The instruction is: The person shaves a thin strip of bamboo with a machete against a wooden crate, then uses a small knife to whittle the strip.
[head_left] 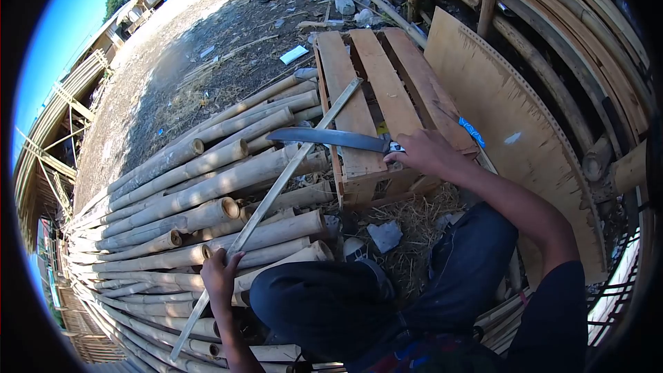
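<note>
The right grip (419, 148) is clenched round the handle of one knife (328, 138), its fingers closed with the long blade standing out toward the person's left. The left grip (221, 273), one of two in all, is closed to the width of one long pale strip (276, 190), thumb and fingers pinching it toward its lower end. The strip runs slantwise from below the left grip up to one slatted crate (384, 83), its far end over the leftmost of three top boards. The blade crosses above the strip near the crate's left edge; whether the two touch, I cannot tell. Two bent legs in dark trousers (476, 242) frame the ground just before the crate, where straw (411, 235) and one pale lump (385, 236) lie. To the left spreads a pile of bamboo poles (186, 221), too many and too overlapped to count, partly beneath the strip. One blue wrapper (472, 131) sits by the crate's right corner, and one plywood sheet (504, 97) leans beyond it. Farther off, one white packet (294, 55) lies on the littered ground.
</note>
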The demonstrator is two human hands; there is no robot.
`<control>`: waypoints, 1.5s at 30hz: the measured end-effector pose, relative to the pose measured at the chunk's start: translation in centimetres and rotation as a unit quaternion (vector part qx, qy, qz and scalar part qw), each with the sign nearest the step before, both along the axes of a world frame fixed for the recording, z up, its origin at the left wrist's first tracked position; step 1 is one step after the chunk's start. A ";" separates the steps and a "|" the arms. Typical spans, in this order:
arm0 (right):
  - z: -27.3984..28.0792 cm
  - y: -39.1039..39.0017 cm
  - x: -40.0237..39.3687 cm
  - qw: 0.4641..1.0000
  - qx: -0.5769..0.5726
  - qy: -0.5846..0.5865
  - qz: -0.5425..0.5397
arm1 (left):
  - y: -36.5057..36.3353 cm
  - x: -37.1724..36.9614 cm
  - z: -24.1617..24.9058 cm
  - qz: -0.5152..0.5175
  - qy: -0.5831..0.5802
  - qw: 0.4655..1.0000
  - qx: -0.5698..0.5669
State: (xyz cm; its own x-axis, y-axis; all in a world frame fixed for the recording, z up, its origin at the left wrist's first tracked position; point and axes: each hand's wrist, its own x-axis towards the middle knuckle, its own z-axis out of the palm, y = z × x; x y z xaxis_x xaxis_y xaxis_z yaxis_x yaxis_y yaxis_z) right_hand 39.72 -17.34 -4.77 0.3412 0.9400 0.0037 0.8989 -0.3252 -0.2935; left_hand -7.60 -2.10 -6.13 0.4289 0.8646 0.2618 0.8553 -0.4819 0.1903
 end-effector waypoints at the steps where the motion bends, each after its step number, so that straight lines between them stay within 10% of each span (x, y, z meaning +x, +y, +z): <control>1: 0.1 -0.1 -0.2 0.999 -0.015 -0.028 0.032 | -0.2 -0.1 0.3 0.017 -0.001 0.999 -0.032; 7: -1.4 1.3 4.2 0.990 -0.006 0.019 -0.142 | -0.9 -0.2 0.3 0.015 0.011 0.996 -0.083; 19: -1.1 0.5 3.3 0.997 -0.014 0.000 -0.079 | 0.3 1.4 1.9 0.038 0.060 0.966 -0.248; 45: 1.9 0.1 -1.9 0.990 -0.086 0.104 0.027 | 0.6 7.9 -0.9 -0.127 -0.032 0.986 -0.100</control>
State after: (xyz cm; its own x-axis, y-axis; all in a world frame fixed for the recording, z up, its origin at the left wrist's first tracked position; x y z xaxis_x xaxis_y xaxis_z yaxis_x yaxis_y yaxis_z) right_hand 37.79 -17.26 -2.90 0.2669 0.9376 -0.2228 0.8422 -0.3393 -0.4190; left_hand 0.30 -1.47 -7.06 0.6266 0.7684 0.1299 0.6946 -0.6263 0.3538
